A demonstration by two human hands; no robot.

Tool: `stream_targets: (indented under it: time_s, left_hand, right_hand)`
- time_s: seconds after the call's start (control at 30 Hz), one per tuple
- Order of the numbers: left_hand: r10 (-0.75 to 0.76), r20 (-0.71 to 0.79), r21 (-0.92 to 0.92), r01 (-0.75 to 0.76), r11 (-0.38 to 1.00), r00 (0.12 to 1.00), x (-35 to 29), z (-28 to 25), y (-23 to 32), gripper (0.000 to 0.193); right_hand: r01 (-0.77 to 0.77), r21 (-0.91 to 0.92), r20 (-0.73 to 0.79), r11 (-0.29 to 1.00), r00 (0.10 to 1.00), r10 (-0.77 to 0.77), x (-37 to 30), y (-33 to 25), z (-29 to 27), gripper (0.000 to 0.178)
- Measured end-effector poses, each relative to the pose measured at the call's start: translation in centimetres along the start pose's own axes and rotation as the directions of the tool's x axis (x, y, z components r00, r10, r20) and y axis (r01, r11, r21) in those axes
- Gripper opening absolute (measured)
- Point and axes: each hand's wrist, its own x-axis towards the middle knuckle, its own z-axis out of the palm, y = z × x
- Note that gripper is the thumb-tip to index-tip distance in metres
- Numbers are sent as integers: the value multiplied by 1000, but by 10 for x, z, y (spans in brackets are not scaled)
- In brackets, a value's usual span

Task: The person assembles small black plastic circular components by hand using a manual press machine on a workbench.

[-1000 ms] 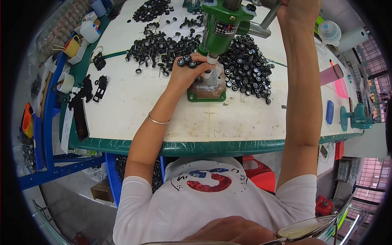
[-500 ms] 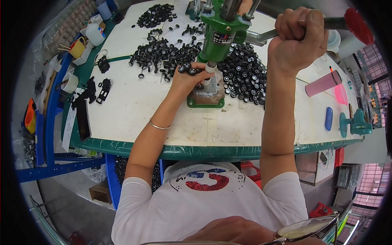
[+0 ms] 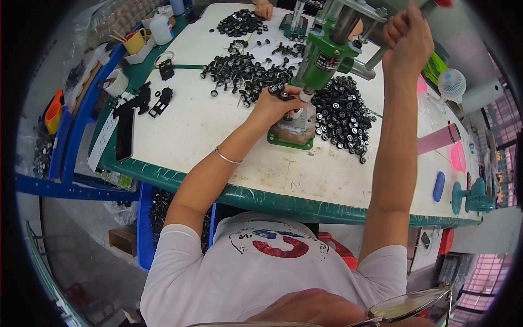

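A green hand press (image 3: 327, 60) stood near the middle of the white counter (image 3: 185, 131), its base plate (image 3: 290, 139) flat on the surface. The left hand (image 3: 280, 103) rested at the foot of the press, just left of the ram tip (image 3: 306, 96), its grip pinched around small black wheel parts (image 3: 279, 90); how many it held could not be told. The right hand (image 3: 407, 38) was raised above and to the right of the press, its grip wrapped fully around the lever handle (image 3: 381, 52), whose red knob (image 3: 442, 3) showed at the top edge of the view.

Directly right of the press lay a dense heap of black wheels with pale hubs (image 3: 343, 114), touching the base plate's right side. To the left of and behind the press, looser black wheels on axles (image 3: 239, 71) were scattered, and another pile (image 3: 239, 23) sat farther back. A thin bracelet (image 3: 227, 158) circled the left wrist.

Well left of the press, near the counter's edge, were black toy chassis pieces (image 3: 147, 101) and a white bottle (image 3: 161, 27). Far right of the press lay a pink strip (image 3: 438, 139) and a blue oblong object (image 3: 439, 186). Behind the press, another person's hand (image 3: 264, 8) touched the counter.
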Motion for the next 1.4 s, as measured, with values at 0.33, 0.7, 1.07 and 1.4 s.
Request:
stream_targets:
  time_s: [0.33,0.7,1.07,1.4]
  left_hand:
    - [-95,-78,-254,72,965,992,-47,-87,7,22]
    - [-228,-645,443,600,666,729,-314,-328,1,39]
    - [318,-328,781,66,621,890,-129,-197,25,21]
    - [273,135,889,-238,391,952,-17,-82,-29,18]
  right_hand:
    - [-342,-143,-8,929,939,344,29,35,-36,27]
    - [-286,-781,115,556,807,579,-76,74,-125,25]
    - [331,-893,448,305,724,525,-138,87,-124,18]
    - [422,-893,438,155,742,507,-159,95,-123,16]
